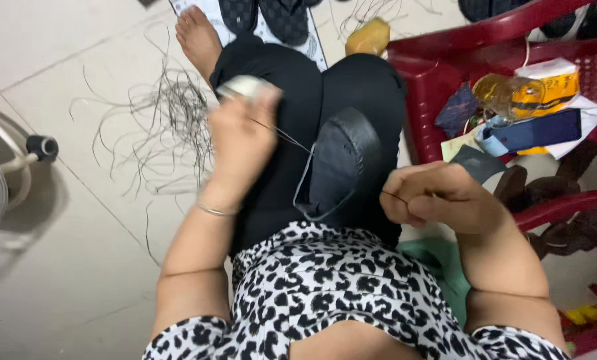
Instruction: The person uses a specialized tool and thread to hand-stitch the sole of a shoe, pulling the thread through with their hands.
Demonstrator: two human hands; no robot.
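Dark red plastic chair right, cluttered: amber bottle, navy pouch. Loose thread tangle on floor. Sandals top.

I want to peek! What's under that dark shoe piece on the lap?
Under the dark leather shoe upper you see black trousers on the person's knee. Whatever lies directly beneath it stays covered.

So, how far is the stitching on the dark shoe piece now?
Done: stitches show along the rim of the dark shoe piece on the lap. In hand: the left hand and right hand pull thread out to both sides. How much edge is left cannot be judged.
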